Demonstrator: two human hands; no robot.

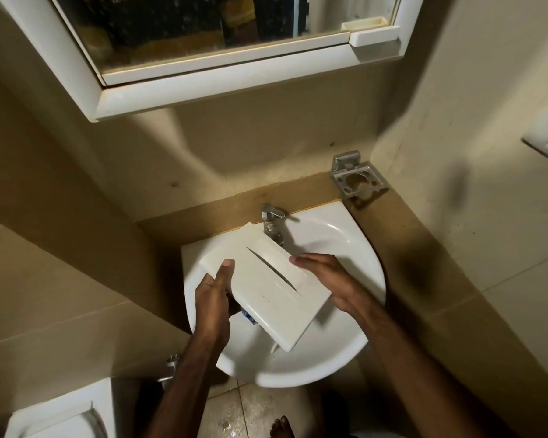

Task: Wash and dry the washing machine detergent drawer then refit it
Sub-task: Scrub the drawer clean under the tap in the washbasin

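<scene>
We hold the long white plastic detergent drawer (266, 279) over the round white sink (355, 248), with its far end just below the shiny metal tap (272, 216). It lies slanted, and its smooth, flat side faces up at us. A thin dark slit runs along that side, and a small blue part peeks out under the near edge.

Our left hand (214, 298) grips the left edge of the drawer, thumb on top and fingers curled under it. Our right hand (326, 276) is flat and open, with straight fingers that press against the right edge.

The drawer looks stiff and light, like a hard plastic box. We think it will get slippery when wet or soapy, so the edges and corners are the best places to hold it, not the smooth flat face. Thin plastic can crack if it drops on the hard sink, so we should keep it low over the bowl.

We cannot see any water coming from the tap. The sink is smooth and glossy. Above the sink hangs a white-framed mirror cabinet (234, 67), and to the right of the tap sits a metal holder with holes (358, 178) on the tan wall.
</scene>
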